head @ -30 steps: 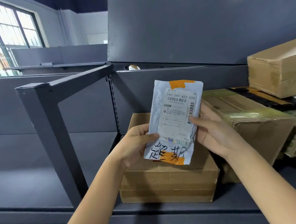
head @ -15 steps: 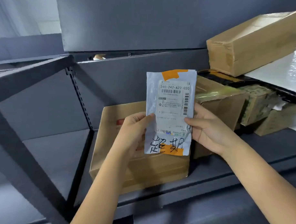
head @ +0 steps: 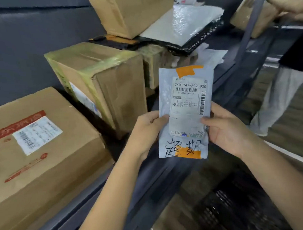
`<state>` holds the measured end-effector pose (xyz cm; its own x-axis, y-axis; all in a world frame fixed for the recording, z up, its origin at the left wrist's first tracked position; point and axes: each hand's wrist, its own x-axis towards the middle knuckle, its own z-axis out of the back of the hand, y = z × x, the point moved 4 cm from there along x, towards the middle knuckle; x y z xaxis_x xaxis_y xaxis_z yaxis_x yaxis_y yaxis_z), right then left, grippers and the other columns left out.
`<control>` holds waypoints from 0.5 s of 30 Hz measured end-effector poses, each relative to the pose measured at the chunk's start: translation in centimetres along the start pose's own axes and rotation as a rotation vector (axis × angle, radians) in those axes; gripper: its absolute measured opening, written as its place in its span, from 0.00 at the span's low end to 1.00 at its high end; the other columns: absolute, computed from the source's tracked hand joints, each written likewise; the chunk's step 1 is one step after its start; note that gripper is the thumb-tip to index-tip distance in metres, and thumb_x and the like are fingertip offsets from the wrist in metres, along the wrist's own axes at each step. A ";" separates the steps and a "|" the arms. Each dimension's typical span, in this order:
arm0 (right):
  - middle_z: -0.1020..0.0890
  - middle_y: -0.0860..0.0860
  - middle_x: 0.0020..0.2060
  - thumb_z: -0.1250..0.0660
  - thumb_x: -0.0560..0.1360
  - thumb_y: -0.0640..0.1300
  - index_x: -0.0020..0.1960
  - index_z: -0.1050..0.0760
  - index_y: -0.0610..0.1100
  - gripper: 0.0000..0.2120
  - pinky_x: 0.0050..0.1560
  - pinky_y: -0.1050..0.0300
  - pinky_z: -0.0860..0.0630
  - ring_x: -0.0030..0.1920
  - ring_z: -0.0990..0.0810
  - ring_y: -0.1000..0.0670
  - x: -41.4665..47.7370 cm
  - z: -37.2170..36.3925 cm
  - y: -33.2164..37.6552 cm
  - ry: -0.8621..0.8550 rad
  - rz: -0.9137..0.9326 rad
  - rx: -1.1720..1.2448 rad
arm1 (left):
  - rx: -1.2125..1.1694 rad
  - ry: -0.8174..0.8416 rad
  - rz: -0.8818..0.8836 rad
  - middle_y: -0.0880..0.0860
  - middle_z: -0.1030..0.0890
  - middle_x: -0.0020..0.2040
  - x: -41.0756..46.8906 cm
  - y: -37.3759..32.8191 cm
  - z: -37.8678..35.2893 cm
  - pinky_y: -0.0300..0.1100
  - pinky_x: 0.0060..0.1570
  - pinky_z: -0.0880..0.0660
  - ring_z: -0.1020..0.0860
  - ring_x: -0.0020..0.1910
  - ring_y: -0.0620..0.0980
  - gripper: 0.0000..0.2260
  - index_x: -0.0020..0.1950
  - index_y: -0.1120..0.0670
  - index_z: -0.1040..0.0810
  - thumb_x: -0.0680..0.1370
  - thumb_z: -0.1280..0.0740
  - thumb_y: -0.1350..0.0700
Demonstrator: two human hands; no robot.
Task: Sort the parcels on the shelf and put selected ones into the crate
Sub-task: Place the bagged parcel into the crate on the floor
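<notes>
I hold a flat white mailer parcel (head: pixel 185 105) upright in front of me, label facing me, with orange tape at top and bottom and black handwriting near the lower edge. My left hand (head: pixel 146 130) pinches its left edge with thumb on the front. My right hand (head: pixel 227 129) grips its right edge the same way. The parcel hangs in front of the dark shelf's front edge (head: pixel 155 177). A dark slatted crate (head: pixel 233 209) shows blurred at the lower right, below the shelf.
On the shelf sit a large labelled cardboard box (head: pixel 43 145) at left, a taped box (head: pixel 100 82) behind it, and a tilted box (head: pixel 128 12) over a silver padded mailer (head: pixel 181 23). Another person (head: pixel 286 81) stands at right beside a dark upright post (head: pixel 250 27).
My view has swung right and downward, bringing the crate and the other person into sight. Both hands keep the same hold on the mailer, which is now past the shelf's front edge.
</notes>
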<state>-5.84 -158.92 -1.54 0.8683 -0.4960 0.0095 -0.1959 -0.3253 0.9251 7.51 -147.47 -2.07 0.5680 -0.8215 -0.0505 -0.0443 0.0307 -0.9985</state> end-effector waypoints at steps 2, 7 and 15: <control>0.16 0.49 0.53 0.47 0.76 0.26 0.61 0.25 0.46 0.23 0.42 0.54 0.18 0.50 0.16 0.49 -1.9 3.4 -0.9 -0.099 -0.022 0.033 | 0.009 0.079 0.071 0.65 0.17 0.52 1.3 2.5 -3.3 0.54 0.49 0.24 0.20 0.47 0.58 0.10 0.51 0.63 0.19 0.81 0.39 0.60; 0.14 0.48 0.48 0.47 0.76 0.27 0.61 0.26 0.41 0.19 0.39 0.55 0.18 0.45 0.15 0.49 -7.0 13.0 -4.3 -0.388 -0.087 0.138 | 0.005 0.276 0.255 0.57 0.15 0.47 3.9 9.5 -12.7 0.48 0.48 0.21 0.17 0.44 0.54 0.10 0.52 0.60 0.18 0.81 0.39 0.61; 0.15 0.50 0.48 0.45 0.79 0.30 0.58 0.25 0.44 0.15 0.37 0.56 0.19 0.44 0.15 0.51 -14.7 27.7 -10.8 -0.811 -0.222 0.160 | 0.127 0.466 0.429 0.53 0.16 0.48 6.2 20.1 -27.0 0.38 0.38 0.23 0.19 0.44 0.50 0.09 0.51 0.55 0.18 0.80 0.38 0.62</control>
<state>-29.09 -170.44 -22.20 0.3114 -0.8102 -0.4966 -0.1749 -0.5625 0.8081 -12.01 -167.31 -21.90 0.1042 -0.8816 -0.4604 -0.0742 0.4548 -0.8875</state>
